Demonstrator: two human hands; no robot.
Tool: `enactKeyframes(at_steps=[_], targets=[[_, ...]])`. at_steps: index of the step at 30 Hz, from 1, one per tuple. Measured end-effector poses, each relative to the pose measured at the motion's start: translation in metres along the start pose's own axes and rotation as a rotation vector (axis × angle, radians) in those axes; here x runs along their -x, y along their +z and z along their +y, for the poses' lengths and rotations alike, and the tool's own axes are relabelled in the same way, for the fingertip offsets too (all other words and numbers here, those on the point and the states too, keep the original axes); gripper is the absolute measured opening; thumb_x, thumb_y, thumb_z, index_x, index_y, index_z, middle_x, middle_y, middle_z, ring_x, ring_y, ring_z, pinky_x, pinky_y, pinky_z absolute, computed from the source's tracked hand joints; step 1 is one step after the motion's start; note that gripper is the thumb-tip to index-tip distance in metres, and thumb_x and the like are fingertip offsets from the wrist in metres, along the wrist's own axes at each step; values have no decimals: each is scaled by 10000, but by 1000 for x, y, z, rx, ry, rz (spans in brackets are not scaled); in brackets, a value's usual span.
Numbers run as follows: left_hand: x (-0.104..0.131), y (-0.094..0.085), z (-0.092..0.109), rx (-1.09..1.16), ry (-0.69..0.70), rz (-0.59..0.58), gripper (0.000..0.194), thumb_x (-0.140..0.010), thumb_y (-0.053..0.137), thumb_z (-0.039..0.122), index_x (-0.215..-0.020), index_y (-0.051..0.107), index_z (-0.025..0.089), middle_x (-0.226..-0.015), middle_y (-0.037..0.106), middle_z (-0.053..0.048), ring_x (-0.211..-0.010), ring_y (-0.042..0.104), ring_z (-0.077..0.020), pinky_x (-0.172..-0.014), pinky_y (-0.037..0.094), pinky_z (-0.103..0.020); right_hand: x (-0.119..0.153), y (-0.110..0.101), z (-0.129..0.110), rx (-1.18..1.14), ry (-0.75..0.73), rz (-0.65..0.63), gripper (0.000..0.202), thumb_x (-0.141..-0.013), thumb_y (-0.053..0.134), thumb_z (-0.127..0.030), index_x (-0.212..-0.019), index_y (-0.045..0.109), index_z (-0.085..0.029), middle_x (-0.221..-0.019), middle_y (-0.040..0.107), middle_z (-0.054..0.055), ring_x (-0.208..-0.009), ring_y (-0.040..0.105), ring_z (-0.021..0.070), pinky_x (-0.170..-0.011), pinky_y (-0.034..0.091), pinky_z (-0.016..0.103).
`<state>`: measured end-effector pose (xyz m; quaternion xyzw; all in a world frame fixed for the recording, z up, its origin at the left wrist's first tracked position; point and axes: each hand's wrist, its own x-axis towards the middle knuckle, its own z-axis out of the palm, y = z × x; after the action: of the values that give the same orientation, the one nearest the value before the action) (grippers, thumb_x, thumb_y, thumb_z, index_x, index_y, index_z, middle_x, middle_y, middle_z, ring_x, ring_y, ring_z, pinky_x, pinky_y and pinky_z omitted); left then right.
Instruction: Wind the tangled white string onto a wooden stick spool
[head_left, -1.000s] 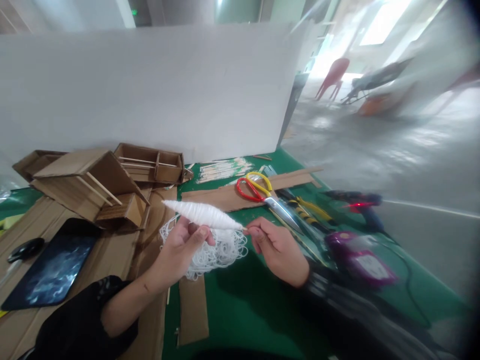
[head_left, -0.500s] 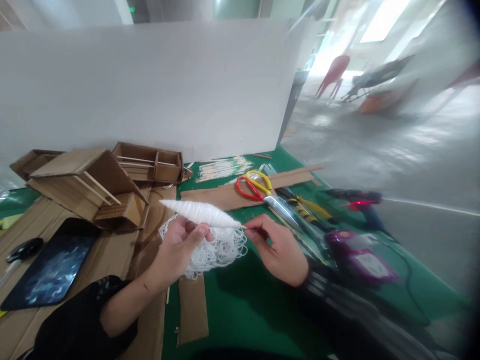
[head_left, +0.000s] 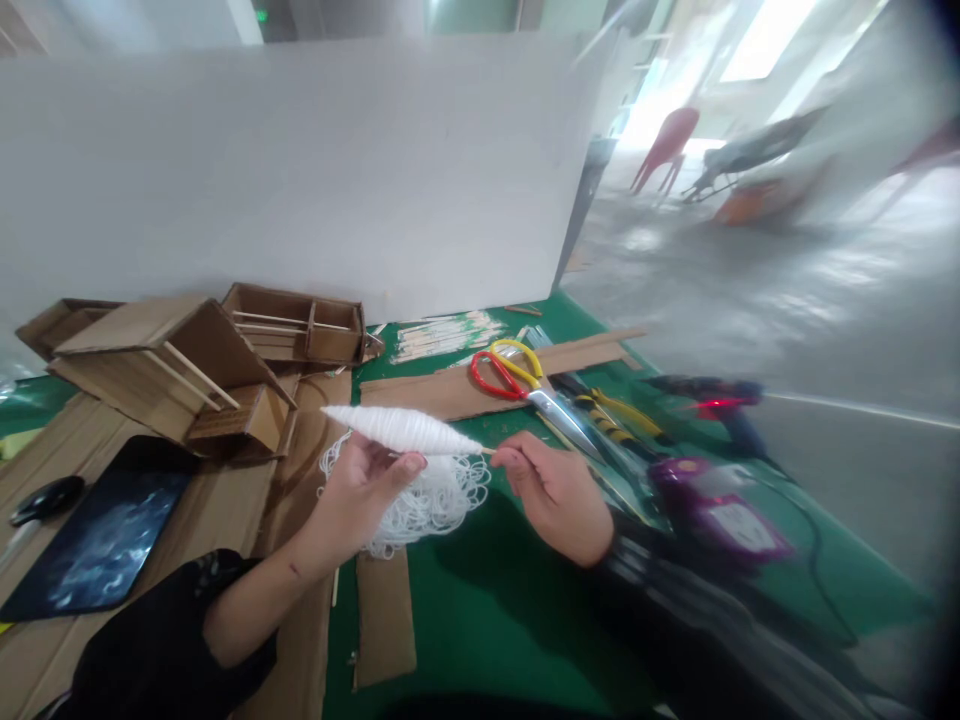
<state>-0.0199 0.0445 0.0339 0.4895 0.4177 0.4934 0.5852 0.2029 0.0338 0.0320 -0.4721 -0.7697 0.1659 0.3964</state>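
A spindle of white yarn [head_left: 409, 428], thick in the middle and tapered at both ends, is wound around a thin wooden stick [head_left: 487, 451]. My left hand [head_left: 367, 490] grips the yarn spindle from below, with the thumb on the near side. At the right end, my right hand [head_left: 556, 495] pinches the bare tip of the stick between thumb and fingers. Below the spindle lies a loose heap of white yarn [head_left: 431, 510], partly covered by my left hand.
Scissors [head_left: 525, 385] with red and yellow handles rest on cardboard, beside pliers [head_left: 630, 415]. A purple-labelled object [head_left: 739, 525] and a glue gun [head_left: 712, 398] lie right. Cardboard boxes [head_left: 172, 370], a phone-like black tablet [head_left: 105, 525] and a white board [head_left: 300, 180] stand left and behind.
The spindle has tilted slightly closer to level, its middle a little lower. My right hand's fingers have curled further around the stick's tip. The yarn heap has barely shifted.
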Motion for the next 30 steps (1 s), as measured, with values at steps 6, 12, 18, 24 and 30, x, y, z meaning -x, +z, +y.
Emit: enactKeyframes(at_steps=[6, 12, 18, 24, 30], targets=[[-1, -4, 3, 43, 14, -54, 299, -751, 764, 271, -989, 606, 180, -808, 659, 5, -714, 632, -113, -668, 543, -209, 1, 0, 1, -69, 28, -79, 312, -989, 362, -310, -788, 569, -190, -529, 539, -32, -458, 509, 107, -514, 388, 223], [-3, -10, -5, 91, -16, -7, 304, -722, 787, 289, -929, 611, 154, -728, 639, 19, -610, 594, -85, -579, 517, -181, 1, -1, 0, -137, 114, -110, 383, -990, 348, -358, -736, 581, -191, -496, 513, -35, -446, 483, 104, -505, 367, 235], [-3, -8, -8, 102, -14, 63, 319, -731, 772, 281, -950, 573, 162, -734, 662, 4, -617, 606, -106, -598, 511, -212, 0, 5, 1, -483, 261, -162, 268, -890, 564, -416, -1031, 518, -192, -777, 562, -6, -608, 520, 112, -547, 428, 238], [3, 0, -5, 125, -50, 91, 337, -713, 776, 308, -917, 539, 182, -730, 637, 29, -595, 585, -94, -587, 496, -207, -2, 30, -7, -327, 278, -159, 444, -737, 727, -415, -1083, 557, -194, -920, 547, 31, -604, 453, 102, -552, 424, 256], [4, 5, -6, 100, -57, 107, 377, -694, 792, 333, -917, 522, 193, -677, 585, 61, -557, 536, -74, -531, 460, -175, -12, 42, -12, -301, 309, -217, 167, -841, 591, -326, -856, 632, -166, -703, 545, -8, -545, 427, 101, -503, 345, 236]])
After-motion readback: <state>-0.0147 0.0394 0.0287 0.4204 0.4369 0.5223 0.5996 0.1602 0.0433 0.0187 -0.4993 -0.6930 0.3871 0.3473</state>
